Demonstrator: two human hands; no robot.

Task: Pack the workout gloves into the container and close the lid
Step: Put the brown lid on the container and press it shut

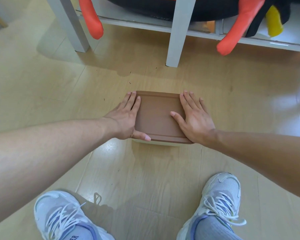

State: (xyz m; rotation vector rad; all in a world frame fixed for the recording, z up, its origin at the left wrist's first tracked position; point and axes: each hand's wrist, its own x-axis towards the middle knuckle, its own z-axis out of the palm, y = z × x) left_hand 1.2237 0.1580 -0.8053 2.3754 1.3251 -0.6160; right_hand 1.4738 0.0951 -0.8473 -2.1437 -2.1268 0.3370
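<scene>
A brown rectangular lid (158, 116) lies flat on top of a white container (156, 143) that stands on the wooden floor. Only a thin strip of the container shows under the lid's near edge. My left hand (126, 118) rests along the lid's left side, fingers flat on top and thumb hooked at the near left corner. My right hand (195, 118) lies palm down on the lid's right side, fingers spread. The workout gloves are not visible; the lid hides the inside of the container.
A white shelf frame (176, 42) stands just beyond the container, its legs on the floor. A plush toy with orange limbs (92, 19) and a yellow part (274, 21) hangs over the shelf. My two white sneakers (59, 217) sit near the bottom.
</scene>
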